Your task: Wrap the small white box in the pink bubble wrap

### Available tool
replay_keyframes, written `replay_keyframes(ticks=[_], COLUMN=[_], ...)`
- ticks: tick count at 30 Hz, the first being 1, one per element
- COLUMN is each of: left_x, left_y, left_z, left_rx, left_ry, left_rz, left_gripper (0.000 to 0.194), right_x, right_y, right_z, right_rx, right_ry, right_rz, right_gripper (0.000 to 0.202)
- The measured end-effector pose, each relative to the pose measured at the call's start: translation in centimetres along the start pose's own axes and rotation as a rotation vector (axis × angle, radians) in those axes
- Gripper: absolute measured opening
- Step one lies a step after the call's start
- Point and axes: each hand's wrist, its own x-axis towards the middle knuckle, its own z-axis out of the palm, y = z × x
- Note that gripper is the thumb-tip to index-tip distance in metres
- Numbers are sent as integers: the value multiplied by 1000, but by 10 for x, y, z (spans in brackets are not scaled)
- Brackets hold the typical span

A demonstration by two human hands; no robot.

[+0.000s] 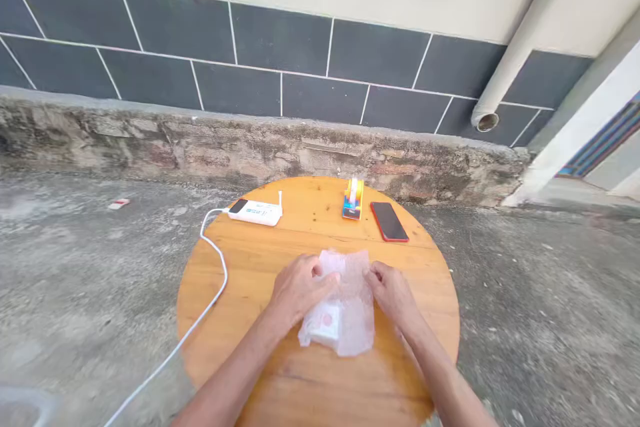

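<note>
A sheet of translucent bubble wrap [357, 320] lies on the round wooden table [210, 293] in front of me. Under or inside its lower left part shows a small white box [326, 321] with a pinkish mark, blurred by the plastic. My left hand [306, 285] is at the left side of the wrap, its thumb stretched across the top and its other fingers curled at the edge. At the opposite edge, my right hand [393, 290] pinches the wrap between thumb and bent fingers. Some fingertips of both hands are hidden.
A tape dispenser [353, 200] with a clear roll stands at the table's far side. Right of it lies a phone [389, 221] with a red edge. At the far left sits a white device [256, 212], its white cable [223, 273] running off the table. A tiled wall [280, 33] rises behind.
</note>
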Motion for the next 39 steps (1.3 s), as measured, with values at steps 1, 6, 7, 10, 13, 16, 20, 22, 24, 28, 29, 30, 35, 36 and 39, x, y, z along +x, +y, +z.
replay_keyframes(ticks=[1,6,7,10,13,16,20,22,24,28,29,30,35,36,39], left_x=[-2,-5,-4,-3,-5,-6,-5,-6,-7,-11,-11,-11,-14,-16,-21], left_y=[3,4,-1,-22,-45,-61,-68,-66,-64,-62,-63,-64,-70,-70,-64], left_z=[2,1,-1,-8,-10,-4,4,6,8,13,14,15,11,8,-1], left_rx=[40,105,75,-49,-97,-135,-163,-157,-138,-93,-95,-117,-337,-383,-440], left_ry=[-27,-16,13,94,107,106,130,151,180,244,262,288,415,394,229], left_rz=[25,19,-9,-108,-160,-194,-211,-211,-211,-216,-205,-185,-5,35,121], left_gripper=[28,6,8,15,19,19,21,22,22,19,17,14,19,21,25], right_x=[-1,-6,-7,-9,-8,-6,-2,0,1,-1,-3,-6,-23,-25,-29], right_y=[0,2,3,7,9,10,10,9,8,7,6,5,-6,-8,-11], right_z=[1,2,2,2,1,2,5,7,8,7,5,3,-17,-20,-20], right_rx=[5,21,23,25,14,-15,-53,-73,-90,-68,-58,-39,231,268,251], right_ry=[0,14,18,24,27,37,56,67,79,93,100,110,-5,-59,-183], right_rz=[3,29,35,49,65,91,118,134,147,137,138,133,-3,-20,-17], right_gripper=[28,27,28,28,27,25,23,23,22,24,26,28,39,40,40])
